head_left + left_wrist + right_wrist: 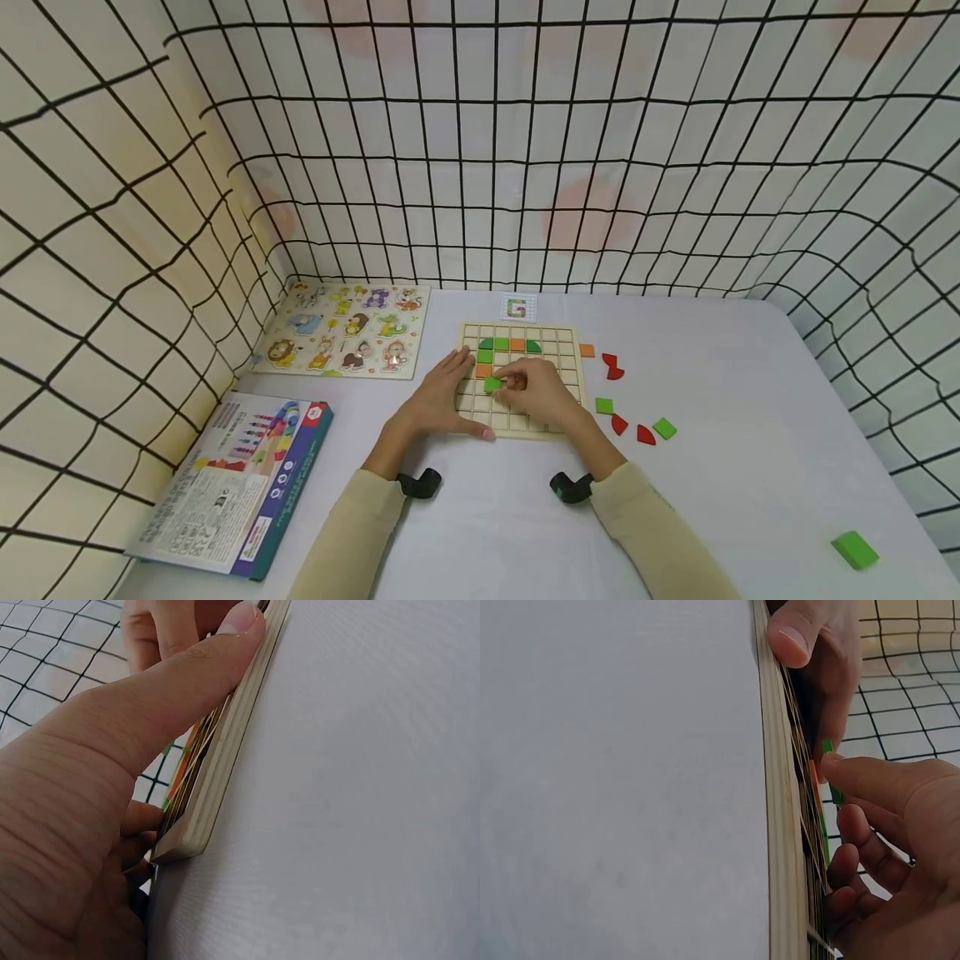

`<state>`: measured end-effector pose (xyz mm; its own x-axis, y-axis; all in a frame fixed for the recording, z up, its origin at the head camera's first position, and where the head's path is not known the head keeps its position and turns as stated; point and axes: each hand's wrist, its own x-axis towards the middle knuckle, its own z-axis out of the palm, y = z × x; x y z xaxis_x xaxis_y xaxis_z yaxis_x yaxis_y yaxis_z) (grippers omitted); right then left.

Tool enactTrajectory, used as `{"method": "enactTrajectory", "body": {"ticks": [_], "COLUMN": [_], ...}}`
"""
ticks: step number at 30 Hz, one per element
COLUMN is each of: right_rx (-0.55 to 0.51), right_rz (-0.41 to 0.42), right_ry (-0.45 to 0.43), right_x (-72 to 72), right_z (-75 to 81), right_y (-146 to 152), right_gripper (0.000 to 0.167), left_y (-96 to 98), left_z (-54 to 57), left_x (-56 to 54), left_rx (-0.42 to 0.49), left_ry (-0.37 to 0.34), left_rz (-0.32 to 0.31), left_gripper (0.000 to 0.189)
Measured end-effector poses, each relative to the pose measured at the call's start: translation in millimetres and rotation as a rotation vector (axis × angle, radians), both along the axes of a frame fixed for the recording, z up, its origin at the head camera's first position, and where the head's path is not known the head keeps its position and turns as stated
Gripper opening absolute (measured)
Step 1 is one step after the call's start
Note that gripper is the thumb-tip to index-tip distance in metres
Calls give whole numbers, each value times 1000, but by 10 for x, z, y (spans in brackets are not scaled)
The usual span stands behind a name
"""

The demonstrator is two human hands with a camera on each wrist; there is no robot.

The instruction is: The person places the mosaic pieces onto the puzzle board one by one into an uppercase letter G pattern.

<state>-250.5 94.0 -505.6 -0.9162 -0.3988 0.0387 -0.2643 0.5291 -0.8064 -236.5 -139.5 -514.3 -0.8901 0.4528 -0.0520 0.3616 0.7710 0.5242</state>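
A wooden grid board (525, 425) lies on the table. My left hand (442, 398) rests at its left side, fingers spread along that edge; the thumb (199, 664) presses on the front rim. Between thumb and fingers, my right hand (538, 390) pinches a green square tile (831, 772), held tilted just over the board. Set in the grid are a dark green curved piece (487, 343), a green square (501, 343), an orange square (517, 344) and another dark green curved piece (533, 346). Down the left column sit a green square (485, 357) and an orange square (483, 371).
Right of the board lie an orange square (587, 351), several red curved pieces (646, 434) and green squares (664, 428). A pattern card (519, 307) is behind the board. An animal puzzle (345, 329) and a box (240, 483) stand left. Black netting (495, 167) surrounds the table.
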Motion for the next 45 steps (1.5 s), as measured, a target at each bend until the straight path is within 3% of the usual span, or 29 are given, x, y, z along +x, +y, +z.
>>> {"method": "enactTrajectory", "body": {"ticks": [17, 31, 40, 45], "right_rx": [75, 41, -42, -30], "right_rz": [-14, -31, -101, -158], "right_ry": [21, 32, 29, 31], "right_x": [3, 28, 18, -10], "right_z": [39, 30, 41, 73], "right_y": [-155, -129, -9, 171], "right_gripper": [29, 15, 18, 18], "left_y": [37, 52, 42, 28], "left_z": [37, 33, 14, 3], "left_x": [9, 9, 23, 23], "left_rx": [7, 5, 4, 5], "left_ry": [17, 16, -2, -6], "left_rz": [2, 1, 13, 18], "left_gripper": [137, 137, 139, 140]}}
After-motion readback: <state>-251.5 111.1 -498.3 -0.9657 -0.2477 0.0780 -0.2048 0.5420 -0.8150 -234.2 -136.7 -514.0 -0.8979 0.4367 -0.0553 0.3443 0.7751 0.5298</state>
